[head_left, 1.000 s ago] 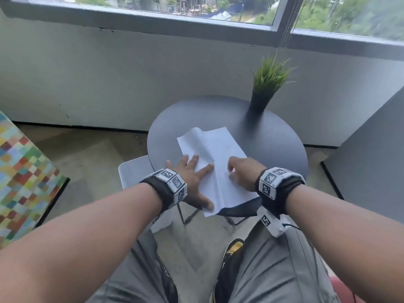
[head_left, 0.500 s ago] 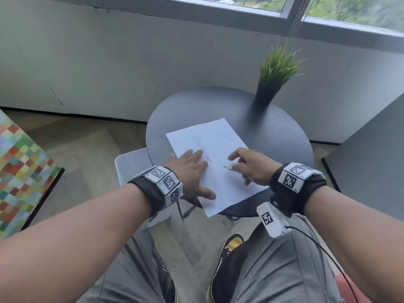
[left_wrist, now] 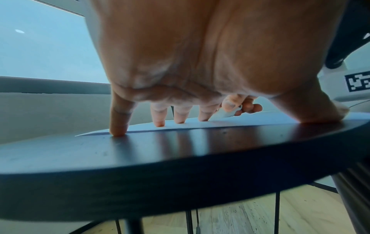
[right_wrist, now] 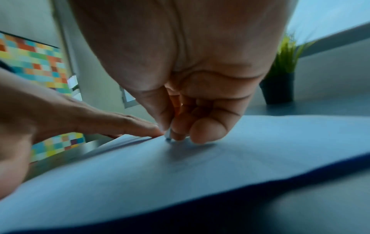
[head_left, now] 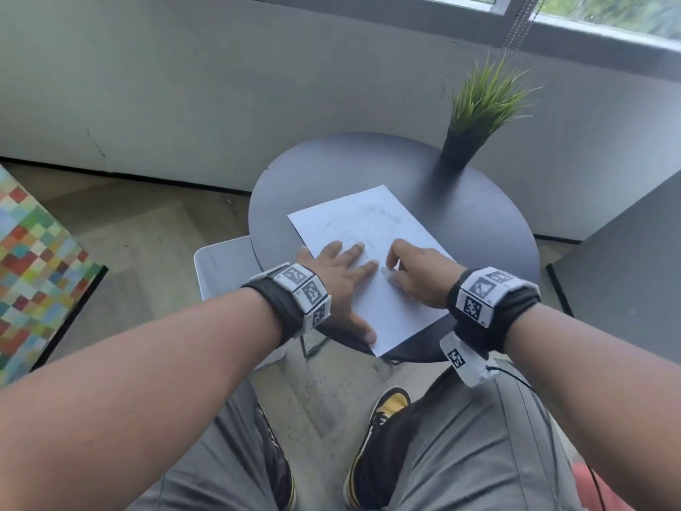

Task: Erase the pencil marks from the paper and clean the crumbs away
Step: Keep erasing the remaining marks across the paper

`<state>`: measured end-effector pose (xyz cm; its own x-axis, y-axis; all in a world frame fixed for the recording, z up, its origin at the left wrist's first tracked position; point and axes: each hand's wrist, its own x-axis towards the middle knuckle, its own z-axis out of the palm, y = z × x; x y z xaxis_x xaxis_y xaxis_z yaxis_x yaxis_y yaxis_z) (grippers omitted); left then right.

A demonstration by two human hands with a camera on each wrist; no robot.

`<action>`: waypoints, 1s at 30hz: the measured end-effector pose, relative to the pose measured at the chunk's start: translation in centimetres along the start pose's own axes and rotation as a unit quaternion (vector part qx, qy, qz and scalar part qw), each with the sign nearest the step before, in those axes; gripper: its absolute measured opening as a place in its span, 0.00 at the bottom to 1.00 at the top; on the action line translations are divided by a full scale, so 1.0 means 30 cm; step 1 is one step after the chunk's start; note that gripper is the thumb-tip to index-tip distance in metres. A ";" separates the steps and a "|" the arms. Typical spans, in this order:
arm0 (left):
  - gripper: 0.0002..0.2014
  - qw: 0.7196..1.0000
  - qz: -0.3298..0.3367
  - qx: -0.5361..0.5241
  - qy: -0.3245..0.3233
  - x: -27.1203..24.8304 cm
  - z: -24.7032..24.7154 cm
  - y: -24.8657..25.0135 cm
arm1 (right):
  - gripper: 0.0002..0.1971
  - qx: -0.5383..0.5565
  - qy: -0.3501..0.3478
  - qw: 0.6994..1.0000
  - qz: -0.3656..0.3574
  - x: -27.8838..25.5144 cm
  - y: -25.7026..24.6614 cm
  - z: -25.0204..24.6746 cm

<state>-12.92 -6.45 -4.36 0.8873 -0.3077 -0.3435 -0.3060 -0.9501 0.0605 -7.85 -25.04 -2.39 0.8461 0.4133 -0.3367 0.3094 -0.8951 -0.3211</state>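
Note:
A white sheet of paper [head_left: 372, 234] with faint pencil marks [head_left: 383, 215] lies flat on the round dark table [head_left: 479, 230], its near corner hanging over the edge. My left hand [head_left: 341, 274] lies flat with spread fingers [left_wrist: 119, 126] pressing the sheet's left side, thumb at the table's near rim. My right hand [head_left: 412, 274] pinches a small white eraser [head_left: 387, 273] and holds its tip [right_wrist: 168, 137] down on the paper [right_wrist: 200, 166], just beside my left index finger. Crumbs are too small to make out.
A potted green grass plant [head_left: 475, 116] in a black pot stands at the table's far right. A white stool [head_left: 224, 267] sits left of the table and a dark cabinet [head_left: 626, 274] stands to the right. A colourful checkered surface [head_left: 33, 267] lies far left.
The sheet's lifted far-left corner now lies flat. My right hand went from a fist on the paper to pinching the eraser, its tip now down beside my left index finger.

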 end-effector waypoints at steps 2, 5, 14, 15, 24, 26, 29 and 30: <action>0.60 1.000 0.001 0.003 -0.010 0.007 0.001 0.001 | 0.07 -0.033 -0.049 0.997 -0.054 -0.047 -0.014 0.008; 0.58 1.000 -0.001 0.001 -0.024 0.016 -0.007 0.004 | 0.07 -0.070 -0.068 0.992 -0.078 -0.076 -0.005 0.000; 0.59 0.999 -0.004 0.003 -0.047 0.010 -0.019 0.015 | 0.12 -0.119 -0.073 0.982 -0.128 -0.110 -0.036 0.046; 0.59 0.999 -0.004 0.006 -0.046 0.009 -0.019 0.016 | 0.11 -0.105 -0.045 0.989 -0.093 -0.092 -0.024 0.029; 0.63 0.998 -0.011 0.006 -0.054 0.004 -0.018 0.017 | 0.12 -0.070 -0.041 0.993 -0.088 -0.086 -0.047 0.049; 0.64 0.999 -0.022 0.006 -0.039 0.005 -0.015 0.012 | 0.12 -0.041 -0.002 0.999 -0.009 -0.070 0.000 0.011; 0.64 0.995 -0.080 -0.047 -0.018 0.000 -0.008 -0.022 | 0.12 -0.020 -0.002 1.000 0.022 -0.076 0.049 0.003; 0.63 0.992 -0.103 -0.066 -0.011 -0.003 -0.004 -0.036 | 0.11 -0.018 -0.006 1.000 0.023 -0.080 0.056 0.009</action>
<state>-12.63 -5.40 -4.29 0.9179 -0.1066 -0.3822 -0.0699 -0.9916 0.1085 -9.48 -27.50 -2.36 0.8550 0.3729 -0.3603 0.2861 -0.9188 -0.2721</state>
